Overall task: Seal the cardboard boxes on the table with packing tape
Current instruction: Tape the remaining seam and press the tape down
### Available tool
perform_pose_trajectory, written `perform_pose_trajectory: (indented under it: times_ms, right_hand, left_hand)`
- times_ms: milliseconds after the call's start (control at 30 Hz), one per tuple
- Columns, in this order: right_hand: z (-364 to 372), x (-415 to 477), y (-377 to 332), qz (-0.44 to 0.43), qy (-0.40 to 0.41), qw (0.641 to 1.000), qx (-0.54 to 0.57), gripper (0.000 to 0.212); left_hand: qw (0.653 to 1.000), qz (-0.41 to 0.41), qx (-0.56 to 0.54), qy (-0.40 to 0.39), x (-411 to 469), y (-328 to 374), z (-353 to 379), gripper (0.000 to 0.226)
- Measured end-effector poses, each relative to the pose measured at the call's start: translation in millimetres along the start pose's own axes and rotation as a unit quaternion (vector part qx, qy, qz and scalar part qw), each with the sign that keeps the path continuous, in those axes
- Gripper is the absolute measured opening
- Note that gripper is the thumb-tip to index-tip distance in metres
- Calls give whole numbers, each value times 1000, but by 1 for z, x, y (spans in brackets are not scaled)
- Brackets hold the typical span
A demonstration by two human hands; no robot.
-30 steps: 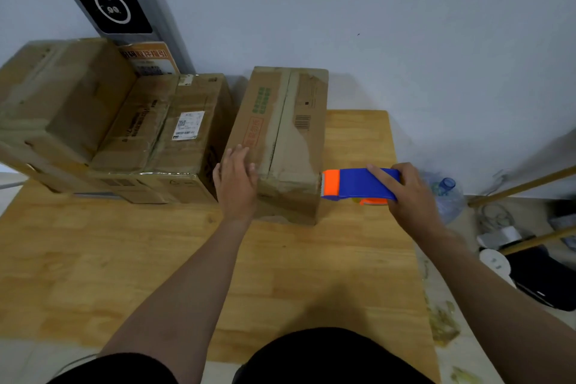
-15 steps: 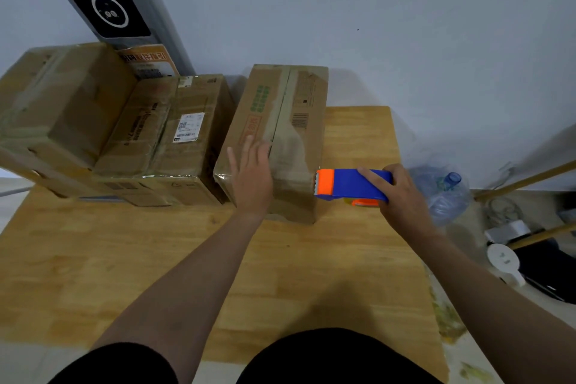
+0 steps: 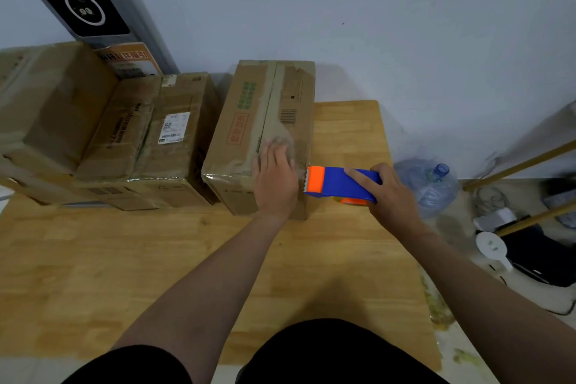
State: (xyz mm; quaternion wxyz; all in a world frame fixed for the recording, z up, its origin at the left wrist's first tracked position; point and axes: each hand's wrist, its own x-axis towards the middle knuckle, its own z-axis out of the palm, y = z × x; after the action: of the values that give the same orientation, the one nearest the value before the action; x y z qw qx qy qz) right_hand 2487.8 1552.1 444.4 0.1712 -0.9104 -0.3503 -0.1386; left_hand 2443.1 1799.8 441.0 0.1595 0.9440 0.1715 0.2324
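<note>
Scanning L to R: big box (image 3: 46,109) and labelled box (image 3: 187,153) sit pushed together at table (image 3: 124,259) rear, prob. queued or done; white label (image 3: 174,128) carries a barcode, text too small to read; third box (image 3: 246,121) stands just beside them; red/green print and barcode on top, illegible; L hand (image 3: 276,179) lies flat on its top near the front, fingers straight, blurred, prob. pressing tape (image 3: 218,176) down; R hand (image 3: 392,196) wraps dispenser (image 3: 339,184), index finger along top, orange end at box's right edge, ready to cut.
</note>
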Motion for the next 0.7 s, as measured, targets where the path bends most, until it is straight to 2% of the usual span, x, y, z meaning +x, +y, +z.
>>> perform_pose_trajectory:
  times_ms: [167,333,433,700]
  right_hand:
    - [4,-2,9,-8,-12,1000,17,78]
    - [-2,-9,27,-12,-42,995,94,69]
    - [-3,-11,32,9,-49,991,122,76]
    - [-8,-6,43,-18,-33,994,99,81]
  left_hand:
    - [999,-9,51,0,0,0,5,58]
    - [998,-10,55,-12,1,0,5,66]
    - [998,-9,61,-20,0,1,5,72]
    - [997,9,76,-18,-1,0,7,62]
